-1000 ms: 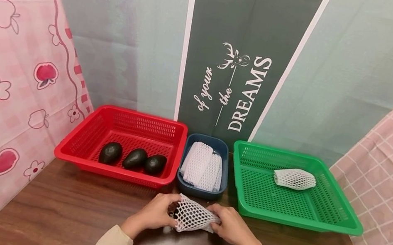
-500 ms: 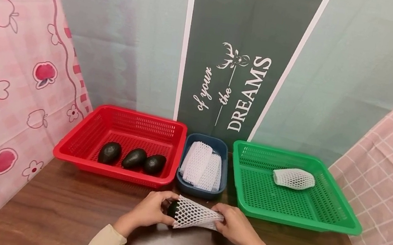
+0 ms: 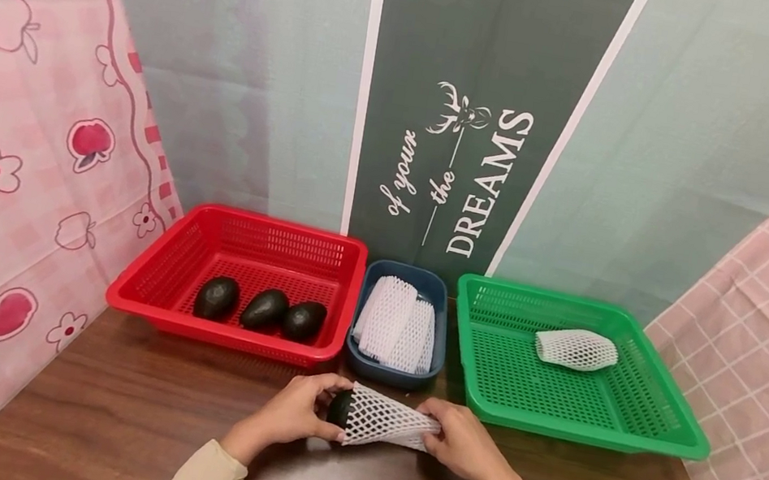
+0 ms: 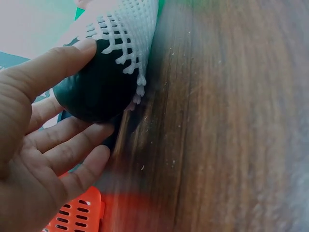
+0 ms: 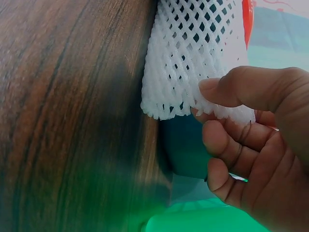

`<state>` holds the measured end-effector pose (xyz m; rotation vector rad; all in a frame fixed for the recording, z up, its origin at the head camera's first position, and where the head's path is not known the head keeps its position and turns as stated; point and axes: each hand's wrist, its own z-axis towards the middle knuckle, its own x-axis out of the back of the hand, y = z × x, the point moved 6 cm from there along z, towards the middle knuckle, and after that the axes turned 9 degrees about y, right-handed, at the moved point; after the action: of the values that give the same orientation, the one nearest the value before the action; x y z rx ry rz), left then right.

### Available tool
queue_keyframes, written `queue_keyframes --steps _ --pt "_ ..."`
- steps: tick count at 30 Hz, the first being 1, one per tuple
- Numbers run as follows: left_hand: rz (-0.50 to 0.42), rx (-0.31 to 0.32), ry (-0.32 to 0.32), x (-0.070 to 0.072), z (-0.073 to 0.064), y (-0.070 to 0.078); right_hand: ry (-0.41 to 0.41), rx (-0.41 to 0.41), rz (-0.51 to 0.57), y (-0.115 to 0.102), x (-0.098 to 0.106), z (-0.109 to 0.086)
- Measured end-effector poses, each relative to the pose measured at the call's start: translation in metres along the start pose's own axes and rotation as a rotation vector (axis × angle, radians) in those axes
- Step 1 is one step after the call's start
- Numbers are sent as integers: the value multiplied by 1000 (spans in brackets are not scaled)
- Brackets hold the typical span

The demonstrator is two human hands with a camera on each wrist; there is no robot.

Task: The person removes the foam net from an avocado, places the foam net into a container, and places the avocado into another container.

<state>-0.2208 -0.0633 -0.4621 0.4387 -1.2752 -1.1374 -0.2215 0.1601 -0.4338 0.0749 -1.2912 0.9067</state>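
Just above the wooden table [image 3: 131,418], my left hand [image 3: 301,415] holds a dark avocado [image 3: 339,408] by its bare end, thumb on top and fingers beneath. The avocado [image 4: 96,84] sits partly inside a white foam net sleeve [image 3: 384,420]. My right hand [image 3: 466,444] pinches the sleeve's other end [image 5: 193,82] between thumb and fingers. Behind, a red basket [image 3: 158,274] holds three avocados [image 3: 261,310]. A blue bin [image 3: 436,346] holds several foam sleeves [image 3: 396,324]. A green basket [image 3: 655,417] holds one netted fruit [image 3: 576,350].
Pink patterned cloths [image 3: 4,162] hang at the left and right sides. A grey and dark green backdrop [image 3: 446,117] with white lettering stands behind the baskets. Bare wood shows on both sides of my hands.
The net sleeve has been drawn out longer and narrower toward the right, and the avocado's dark end now shows at the left opening. Both hands stayed in about the same place.
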Motion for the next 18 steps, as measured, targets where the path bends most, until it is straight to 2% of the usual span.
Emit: queue_keyframes --steps 7,13,18 --pt "-36 -8 26 5 -2 3 -49 -49 11 -2 2 -1" --pt "-36 3 -7 4 -1 4 -79 -40 31 -7 -1 1" --pt "-77 8 -27 -3 -2 6 -96 -18 45 -11 -7 3"
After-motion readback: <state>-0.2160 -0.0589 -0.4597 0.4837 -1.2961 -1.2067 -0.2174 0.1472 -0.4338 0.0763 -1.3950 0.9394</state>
